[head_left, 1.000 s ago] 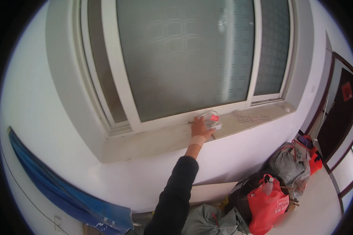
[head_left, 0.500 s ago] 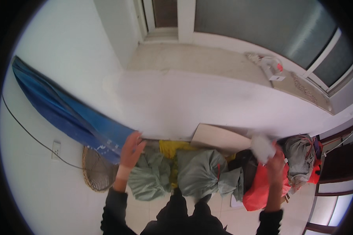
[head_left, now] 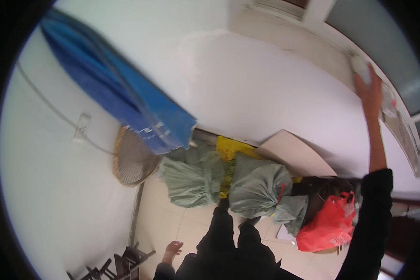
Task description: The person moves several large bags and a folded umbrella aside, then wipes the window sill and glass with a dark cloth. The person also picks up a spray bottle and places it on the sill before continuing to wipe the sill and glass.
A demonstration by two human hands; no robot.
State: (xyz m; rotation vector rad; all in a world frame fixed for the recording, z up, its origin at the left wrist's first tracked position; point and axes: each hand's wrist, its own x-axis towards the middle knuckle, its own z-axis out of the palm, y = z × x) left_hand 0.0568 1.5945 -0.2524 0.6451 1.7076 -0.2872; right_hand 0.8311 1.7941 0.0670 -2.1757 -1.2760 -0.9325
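Observation:
My right hand (head_left: 371, 91) reaches up to the windowsill (head_left: 308, 49) at the upper right. Its fingers are round a small whitish object (head_left: 364, 73), blurred, whose kind I cannot make out. Close to that hand, on the sill, is a clear plastic container (head_left: 389, 103) with a bit of red in it, partly covered by the hand. Low at the left, my left hand (head_left: 173, 250) hangs beside my leg, its fingers loosely apart and holding nothing. Part of it is blurred.
A blue sheet (head_left: 121, 88) leans along the left wall above a wicker basket (head_left: 133, 161). Grey-green sacks (head_left: 259, 184), a red bag (head_left: 329, 224) and a tan board (head_left: 296, 151) line the wall base. Dark wooden stools (head_left: 126, 263) stand at lower left.
My right hand has risen from above the red bag to the windowsill with the whitish object. My left hand has dropped away from the blue sheet. The view has turned and shifted left.

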